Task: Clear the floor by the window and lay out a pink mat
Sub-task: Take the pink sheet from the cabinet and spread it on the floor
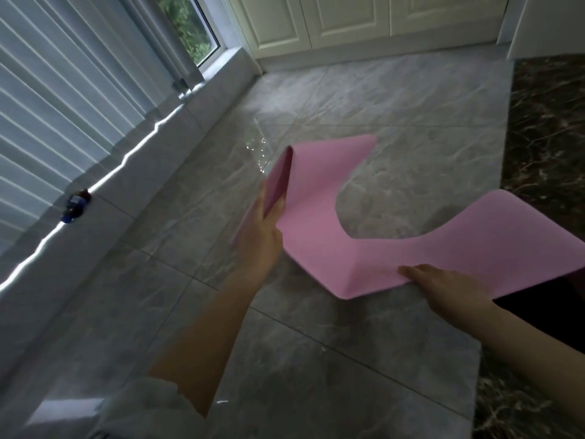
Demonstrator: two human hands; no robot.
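A pink mat (319, 217) hangs bent and wavy above the grey marble floor (348, 103) in the head view. My left hand (261, 229) grips its left edge, where the mat folds back and shows a darker underside. My right hand (449, 286) holds the near edge, fingers on top of the mat. The mat's far corner curls up and its right part arches away past my right arm. The window (193, 26) with vertical blinds runs along the left.
A low white sill (133, 172) runs under the blinds, with a small dark blue object (76, 205) on it. Cream cabinet doors (348, 20) close off the far side. A dark marble strip (544, 147) borders the floor on the right.
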